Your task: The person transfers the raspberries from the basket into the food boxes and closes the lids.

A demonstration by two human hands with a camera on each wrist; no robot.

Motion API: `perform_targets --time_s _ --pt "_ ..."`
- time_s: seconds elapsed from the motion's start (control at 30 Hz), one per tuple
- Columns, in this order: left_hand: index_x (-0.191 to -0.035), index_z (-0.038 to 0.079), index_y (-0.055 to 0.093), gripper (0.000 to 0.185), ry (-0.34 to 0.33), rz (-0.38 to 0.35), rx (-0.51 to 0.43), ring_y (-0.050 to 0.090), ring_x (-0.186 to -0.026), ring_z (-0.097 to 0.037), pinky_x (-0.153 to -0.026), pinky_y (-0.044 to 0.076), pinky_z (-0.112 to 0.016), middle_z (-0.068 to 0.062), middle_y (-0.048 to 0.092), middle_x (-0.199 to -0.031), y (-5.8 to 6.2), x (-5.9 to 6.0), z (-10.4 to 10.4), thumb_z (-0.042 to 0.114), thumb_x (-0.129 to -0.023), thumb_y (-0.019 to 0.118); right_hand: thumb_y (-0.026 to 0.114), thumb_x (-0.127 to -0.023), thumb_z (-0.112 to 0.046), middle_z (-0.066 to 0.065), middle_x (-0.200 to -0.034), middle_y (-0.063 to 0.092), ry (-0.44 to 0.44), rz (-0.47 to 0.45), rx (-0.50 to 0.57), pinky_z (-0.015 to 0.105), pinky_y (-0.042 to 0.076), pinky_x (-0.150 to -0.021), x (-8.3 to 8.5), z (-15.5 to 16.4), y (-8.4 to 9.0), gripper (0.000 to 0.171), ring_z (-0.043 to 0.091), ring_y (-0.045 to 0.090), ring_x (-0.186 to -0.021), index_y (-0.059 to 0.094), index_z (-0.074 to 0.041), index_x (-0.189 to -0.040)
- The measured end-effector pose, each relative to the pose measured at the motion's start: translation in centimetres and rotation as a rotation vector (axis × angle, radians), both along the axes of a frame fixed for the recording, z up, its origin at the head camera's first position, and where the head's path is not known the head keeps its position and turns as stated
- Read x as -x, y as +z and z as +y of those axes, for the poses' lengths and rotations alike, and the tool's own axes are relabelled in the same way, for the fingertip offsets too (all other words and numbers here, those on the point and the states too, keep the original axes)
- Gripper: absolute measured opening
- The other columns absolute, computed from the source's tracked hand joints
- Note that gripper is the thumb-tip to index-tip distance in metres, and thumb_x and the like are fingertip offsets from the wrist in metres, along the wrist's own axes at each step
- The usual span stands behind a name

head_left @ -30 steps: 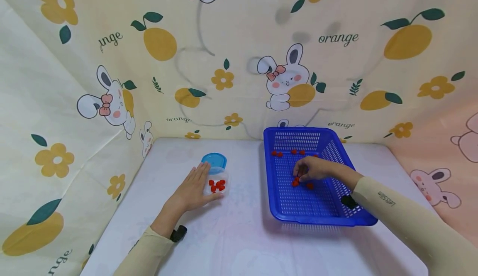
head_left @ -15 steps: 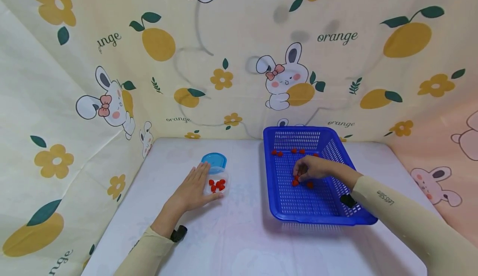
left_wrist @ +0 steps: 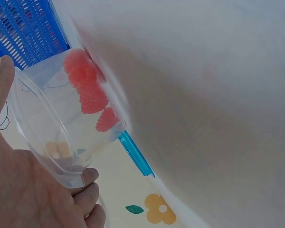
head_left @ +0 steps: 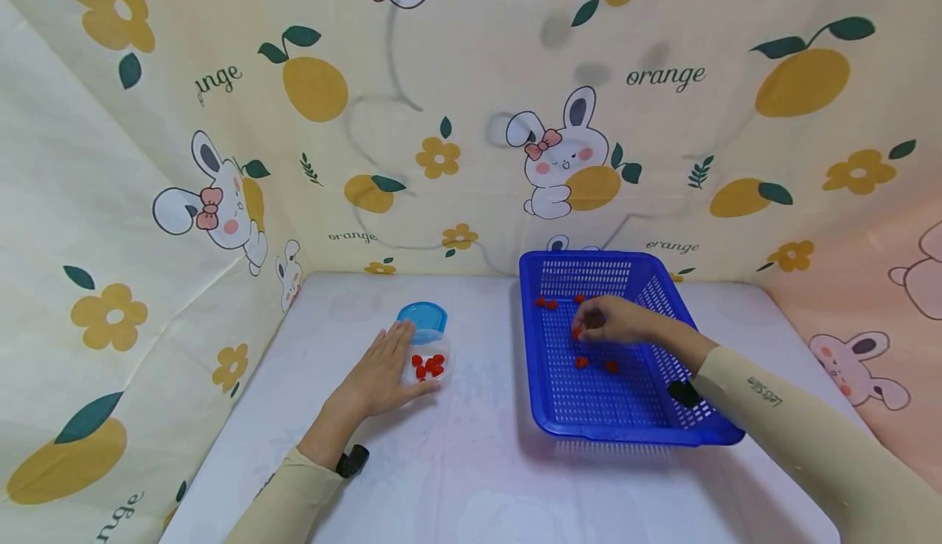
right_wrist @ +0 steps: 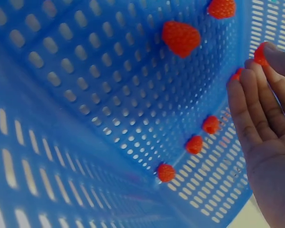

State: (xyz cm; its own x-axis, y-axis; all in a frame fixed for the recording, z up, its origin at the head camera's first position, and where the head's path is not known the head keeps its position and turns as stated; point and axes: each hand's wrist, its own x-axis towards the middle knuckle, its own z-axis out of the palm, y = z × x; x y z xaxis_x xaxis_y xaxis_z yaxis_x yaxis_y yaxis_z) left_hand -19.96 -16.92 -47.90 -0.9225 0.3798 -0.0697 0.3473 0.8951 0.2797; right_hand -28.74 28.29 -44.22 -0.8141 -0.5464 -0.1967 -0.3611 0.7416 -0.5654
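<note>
A small red raspberry [head_left: 576, 332] is pinched between the fingertips [right_wrist: 258, 71] of the right hand [head_left: 609, 321], lifted just above the floor of the blue perforated basket [head_left: 684, 432] that stands on the right of the white table [head_left: 471, 478]. In the right wrist view, a second raspberry [right_wrist: 261, 53] is seen pressed under the curled fingers. Loose raspberries lie on the basket floor: two just near of the hand [head_left: 582, 361] and several along the far wall [head_left: 545, 303]. To the left, well apart from the basket, a clear plastic tub [head_left: 429, 364] holding a few raspberries [left_wrist: 88, 90] is steadied by the left hand [head_left: 379, 374], whose straight, closed fingers lie flat against its left side. A blue lid [head_left: 423, 316] lies just beyond the tub. The table is enclosed by a cartoon-printed cloth backdrop [head_left: 456, 119].
</note>
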Motion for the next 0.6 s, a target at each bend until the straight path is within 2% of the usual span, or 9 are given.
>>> perform_targets --time_s 0.47,0.6 --pt "-0.171 0.001 0.018 0.117 0.003 0.004 -0.006 0.013 -0.166 -0.037 -0.133 0.013 -0.055 -0.017 0.019 -0.178 -0.4 0.1 -0.1 0.073 -0.092 0.067 0.076 -0.103 -0.018 -0.002 -0.104 0.074 -0.015 0.062 0.104 0.05 0.06 -0.102 -0.1 -1.4 1.3 0.012 0.021 0.07 -0.104 0.078 -0.017 -0.115" --pt "-0.171 0.002 0.018 0.118 0.007 0.004 -0.007 0.013 -0.166 -0.037 -0.133 0.013 -0.054 -0.017 0.019 -0.178 -0.3 0.1 -0.1 0.074 -0.092 0.067 0.076 -0.103 -0.018 -0.003 -0.106 0.074 -0.008 0.074 0.132 0.048 0.06 -0.103 -0.2 -1.9 1.9 0.015 0.021 0.071 -0.107 0.078 -0.017 -0.117"
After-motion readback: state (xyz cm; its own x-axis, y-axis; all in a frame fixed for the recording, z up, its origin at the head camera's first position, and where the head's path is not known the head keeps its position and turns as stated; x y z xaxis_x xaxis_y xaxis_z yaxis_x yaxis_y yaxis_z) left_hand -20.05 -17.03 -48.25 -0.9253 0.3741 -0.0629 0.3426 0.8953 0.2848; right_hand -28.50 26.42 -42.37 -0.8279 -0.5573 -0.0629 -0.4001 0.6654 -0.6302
